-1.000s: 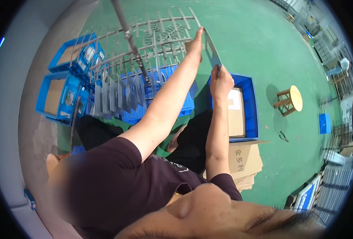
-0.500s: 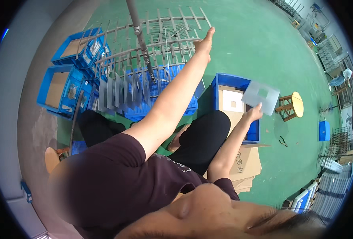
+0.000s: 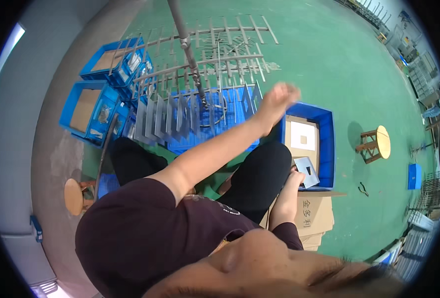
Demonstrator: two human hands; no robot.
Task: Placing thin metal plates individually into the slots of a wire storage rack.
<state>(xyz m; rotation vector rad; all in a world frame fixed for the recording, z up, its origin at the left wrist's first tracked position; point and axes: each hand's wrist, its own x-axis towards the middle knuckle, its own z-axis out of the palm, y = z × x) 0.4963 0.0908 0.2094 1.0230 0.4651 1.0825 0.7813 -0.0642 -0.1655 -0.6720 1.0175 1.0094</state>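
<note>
My right hand (image 3: pixel 295 176) grips the edge of a thin grey plate with a square cut-out (image 3: pixel 311 180), tilted over the near end of a blue crate (image 3: pixel 327 149). A white square sheet with a square hole (image 3: pixel 302 130) lies on cardboard in that crate. Raised beyond my knee, near the crate's far left corner, is my left hand (image 3: pixel 279 97). Motion smears its fingers, and I see nothing in them. To its left stands a metal rack with rows of bars (image 3: pixel 225 58). Several grey plates (image 3: pixel 159 119) hang on its lower part.
A grey pole (image 3: pixel 184 42) rises through the rack, above a blue plastic pallet (image 3: pixel 180 145). Blue crates (image 3: pixel 88 111) stand at the left. Flat cardboard (image 3: pixel 319 216) lies by the near end of the right crate. Farther right are a wooden stool (image 3: pixel 382 142) and pliers (image 3: pixel 363 189).
My right hand has brought the plate down and nearer, from above the crate's right side to its near end. My left hand has drawn back from the rack's top bars toward the crate.
</note>
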